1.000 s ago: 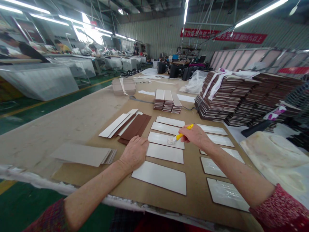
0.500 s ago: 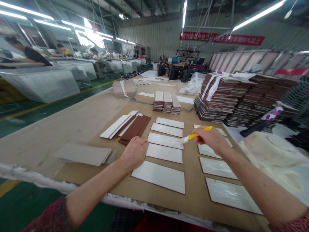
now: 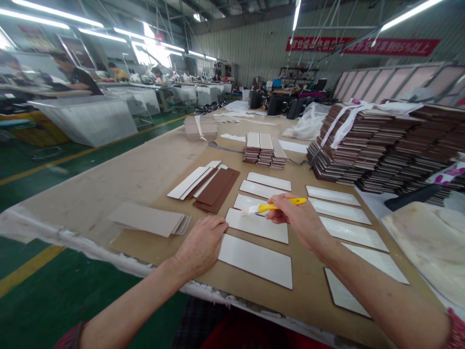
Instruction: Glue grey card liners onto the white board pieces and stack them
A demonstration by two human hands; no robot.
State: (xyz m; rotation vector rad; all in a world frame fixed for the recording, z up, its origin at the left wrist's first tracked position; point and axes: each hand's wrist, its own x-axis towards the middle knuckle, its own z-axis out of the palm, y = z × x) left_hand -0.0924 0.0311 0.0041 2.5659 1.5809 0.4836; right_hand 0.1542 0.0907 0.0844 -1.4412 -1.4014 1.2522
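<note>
My right hand [image 3: 296, 213] grips a paintbrush [image 3: 275, 206] by its yellow handle. Its pale, white-coated bristles are over the far left part of a white rectangular panel [image 3: 259, 227] with a dark edge; whether they touch it I cannot tell. My left hand [image 3: 203, 242] lies on the table with its fingertips at that panel's left edge, holding nothing. Nearer to me is another white panel [image 3: 256, 259], and more lie beyond in the same column. To the right, a second column includes a shiny, wet-looking panel [image 3: 354, 232], partly behind my right forearm.
Left of the panels lie brown strips [image 3: 218, 186], white strips [image 3: 189, 183] and grey boards [image 3: 145, 218]. Small stacks [image 3: 264, 150] stand behind them. A tall pile of boards [image 3: 348, 145] and a cream cloth [image 3: 425, 237] occupy the right. A person [image 3: 78, 75] sits far left.
My right hand has brought the brush leftward and nearer to me, from the panel behind to the one beside my left hand. The camera view has shifted left.
</note>
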